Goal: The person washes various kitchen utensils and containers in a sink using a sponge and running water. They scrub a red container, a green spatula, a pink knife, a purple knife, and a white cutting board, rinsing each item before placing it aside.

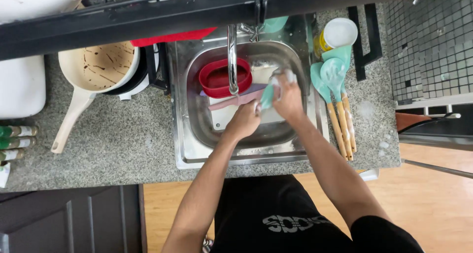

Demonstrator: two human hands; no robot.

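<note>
1. Left hand (pixel 242 121) clamped on a teal silicone utensil (pixel 268 96), over the steel sink (pixel 197 134).
2. Long axis near upright, tilted slightly right.
3. Right hand (pixel 288 99) closed on a foamy sponge (pixel 285 75), touching the utensil's top.

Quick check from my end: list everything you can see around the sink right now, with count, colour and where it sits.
sink: one, steel, set in the grey speckled counter.
tap: one, chrome, over the basin.
red container: one, in the basin behind the tap.
cutting board: one, white, lying in the basin.
teal utensil: one, held between both hands over the basin.
spatulas: about three, teal heads with wooden handles, soapy, on the counter right of the sink.
yellow tub: one, white lid, behind the spatulas.
cream pan: one, streaked brown inside, left of the sink.
bottles: three, green and white, at the left edge.
left hand: over the basin.
right hand: over the basin.
</note>
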